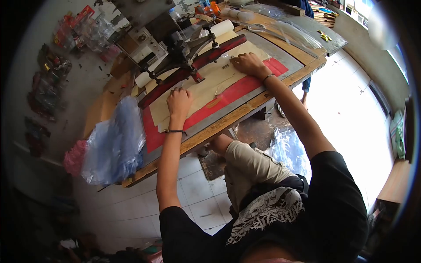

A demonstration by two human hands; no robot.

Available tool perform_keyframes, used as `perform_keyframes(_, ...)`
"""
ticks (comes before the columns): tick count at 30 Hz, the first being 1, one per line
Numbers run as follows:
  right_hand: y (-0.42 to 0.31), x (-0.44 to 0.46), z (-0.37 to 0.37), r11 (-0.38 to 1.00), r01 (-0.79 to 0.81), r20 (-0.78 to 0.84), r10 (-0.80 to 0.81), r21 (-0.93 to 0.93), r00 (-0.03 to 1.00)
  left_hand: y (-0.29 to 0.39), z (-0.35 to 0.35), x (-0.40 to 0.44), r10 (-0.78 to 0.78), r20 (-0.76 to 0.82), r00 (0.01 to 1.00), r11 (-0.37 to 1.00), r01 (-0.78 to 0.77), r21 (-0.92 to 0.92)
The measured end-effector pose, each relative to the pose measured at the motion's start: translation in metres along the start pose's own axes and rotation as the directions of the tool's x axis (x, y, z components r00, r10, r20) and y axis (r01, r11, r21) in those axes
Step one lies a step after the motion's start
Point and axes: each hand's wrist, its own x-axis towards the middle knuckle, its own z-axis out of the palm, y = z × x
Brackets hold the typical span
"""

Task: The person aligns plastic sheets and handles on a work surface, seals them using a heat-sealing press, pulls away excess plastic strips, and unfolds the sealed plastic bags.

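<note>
**Red bar [219, 55] blocked far side**

It stretched across the pale sheet [202, 97] beneath the bracket [180, 57]. Between the left hand [180, 103] and right hand [250, 64], a near-side path lay open; a plastic bundle [116, 144] crowded the table's [219, 127] left end.

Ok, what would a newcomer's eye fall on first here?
First, the long dark-red bar slanting over the flat cream sheet. Then the bright red sheet beneath it, showing on the near side, and the bulging bluish plastic bundle at the left end of the wooden-edged table.
</note>
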Motion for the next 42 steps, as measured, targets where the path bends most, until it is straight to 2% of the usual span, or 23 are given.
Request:
perform_keyframes(3, -0.004, 0.002, -0.001, 0.999, -0.037, 0.036, 0.036, 0.019, 0.999, -0.004, -0.004, -0.004, 0.012, -0.05, 0.999, 0.999, -0.014, -0.041)
perform_keyframes(7, -0.001, 0.005, -0.003, 0.996, -0.059, 0.057, 0.055, 0.065, 0.997, -0.011, -0.016, -0.001, -0.073, 0.297, 0.952, 0.969, 0.138, -0.203)
perform_keyframes(10, 0.002, 0.004, -0.004, 0.99, -0.086, 0.043, 0.082, 0.114, 0.996, -0.017, -0.035, -0.005, 0.008, 0.369, 0.929, 0.974, 0.076, -0.212)
perform_keyframes(11, 0.003, 0.004, -0.004, 0.987, -0.106, 0.028, 0.103, 0.12, 0.994, -0.022, -0.044, -0.002, -0.002, 0.502, 0.865, 0.952, 0.156, -0.265)
perform_keyframes(16, -0.001, 0.01, -0.008, 0.982, -0.146, -0.026, 0.15, 0.12, 0.988, -0.046, -0.038, -0.003, 0.005, 0.619, 0.785, 0.936, 0.214, -0.279)
perform_keyframes(18, -0.004, 0.01, -0.01, 0.985, -0.149, 0.031, 0.147, 0.088, 0.989, -0.041, -0.047, -0.001, -0.025, 0.68, 0.733, 0.928, 0.27, -0.256)
perform_keyframes(20, -0.01, 0.012, -0.016, 0.987, -0.135, 0.084, 0.128, 0.086, 0.988, -0.045, -0.035, -0.005, -0.019, 0.644, 0.765, 0.925, 0.257, -0.278)
perform_keyframes(21, -0.001, 0.012, -0.004, 0.992, -0.061, 0.027, 0.058, 0.11, 0.998, -0.044, -0.039, -0.005, -0.024, 0.644, 0.764, 0.917, 0.273, -0.29)
perform_keyframes(27, -0.011, 0.016, 0.007, 0.981, -0.191, -0.013, 0.19, -0.045, 0.982, -0.037, -0.052, -0.003, -0.069, 0.698, 0.713, 0.936, 0.288, -0.202)
perform_keyframes(28, -0.024, 0.015, -0.007, 0.978, -0.204, 0.023, 0.205, -0.034, 0.978, -0.039, -0.053, -0.004, -0.077, 0.693, 0.717, 0.941, 0.281, -0.186)
perform_keyframes(33, -0.014, 0.017, 0.0, 0.991, -0.115, 0.071, 0.12, -0.064, 0.99, -0.03, -0.041, -0.008, -0.085, 0.566, 0.82, 0.962, 0.215, -0.166)
perform_keyframes(39, -0.017, 0.015, -0.007, 0.992, -0.128, 0.104, 0.128, -0.011, 0.986, -0.026, -0.037, -0.006, -0.092, 0.584, 0.806, 0.969, 0.207, -0.133)
perform_keyframes(42, -0.019, 0.016, -0.009, 0.988, -0.156, 0.105, 0.153, 0.02, 0.983, -0.023, -0.033, -0.013, -0.068, 0.476, 0.877, 0.988, 0.126, -0.09)
